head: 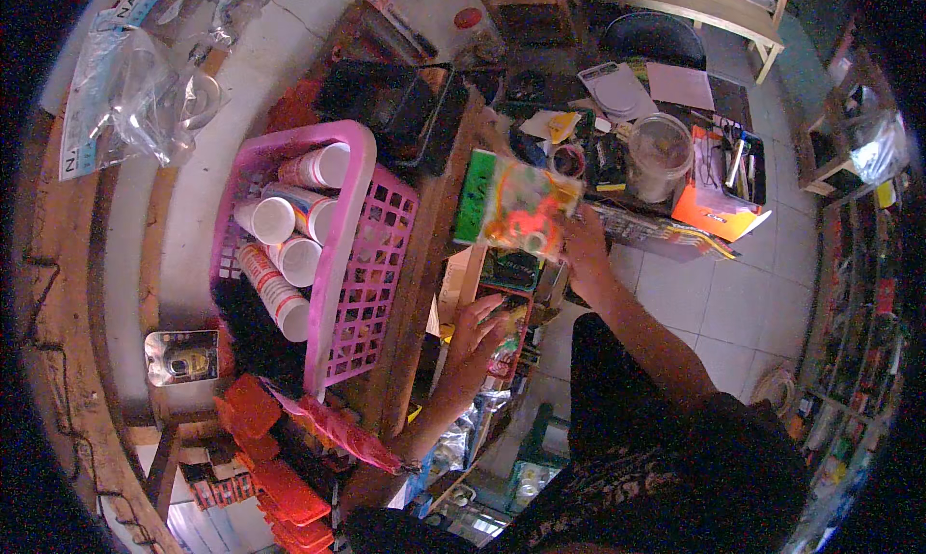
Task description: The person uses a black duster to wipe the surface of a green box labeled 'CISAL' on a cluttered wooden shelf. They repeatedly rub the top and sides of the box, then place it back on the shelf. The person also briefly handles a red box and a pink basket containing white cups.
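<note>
My right hand [584,244] grips the edge of a clear plastic packet [527,210] with a green header card. Orange and pale pieces show through its film; they are too blurred to name. Below it, my left hand [477,328] reaches over a red-rimmed basket [527,330], fingers spread and nothing seen in them. Bagged goods lie in that basket. A dark green-rimmed tray [512,268] sits just beyond it, partly under the packet. On the left stands a pink plastic basket [365,265] of white-capped printed canisters [278,290].
Black plastic bins [391,105] stand behind the pink basket. A clear plastic jar [658,152] and an orange booklet [712,210] rest on the cluttered table. Red plastic bins [289,482] hang at lower left. Stocked shelves [854,337] line the right side.
</note>
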The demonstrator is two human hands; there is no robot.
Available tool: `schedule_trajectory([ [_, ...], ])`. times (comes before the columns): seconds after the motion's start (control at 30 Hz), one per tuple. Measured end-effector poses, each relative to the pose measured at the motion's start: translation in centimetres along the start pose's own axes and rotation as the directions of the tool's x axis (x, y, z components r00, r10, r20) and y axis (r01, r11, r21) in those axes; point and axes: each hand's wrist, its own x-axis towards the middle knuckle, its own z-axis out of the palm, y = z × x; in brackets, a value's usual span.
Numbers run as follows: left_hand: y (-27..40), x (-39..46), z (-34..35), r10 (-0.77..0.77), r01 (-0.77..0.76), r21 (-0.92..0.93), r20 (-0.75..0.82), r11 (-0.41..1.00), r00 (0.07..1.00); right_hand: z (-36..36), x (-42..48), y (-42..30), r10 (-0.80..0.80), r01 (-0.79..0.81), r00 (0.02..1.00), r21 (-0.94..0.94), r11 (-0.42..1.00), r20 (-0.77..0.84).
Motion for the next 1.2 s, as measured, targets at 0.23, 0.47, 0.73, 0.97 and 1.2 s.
schedule_trajectory([
  [0.23,0.9,-0.2,0.1,-0.066,0.067,-0.129,0.017,0.989,0.998,8.3,2.1,2.9,-0.068,0.069,0.997,0.030,0.997,-0.032],
  [0.47,1.1,0.0,0.1,-0.061,0.061,-0.011,0.038,0.998,0.997,10.9,6.3,7.4,-0.115,0.124,0.991,-0.127,0.984,0.075],
  [0.73,0.4,0.0,-0.3,-0.029,0.030,-0.033,0.042,0.999,0.999,9.5,4.7,5.9,-0.233,0.290,0.917,-0.140,0.947,0.324],
  [0.97,1.5,-0.1,0.3,-0.080,0.081,-0.006,0.070,0.997,0.994,7.5,6.9,7.0,-0.119,0.342,0.855,-0.375,0.862,0.505],
  [1.2,0.7,0.1,0.3,-0.024,0.026,-0.011,0.115,1.000,0.993,9.4,6.8,4.6,0.146,-0.169,0.868,0.006,0.986,0.475],
])
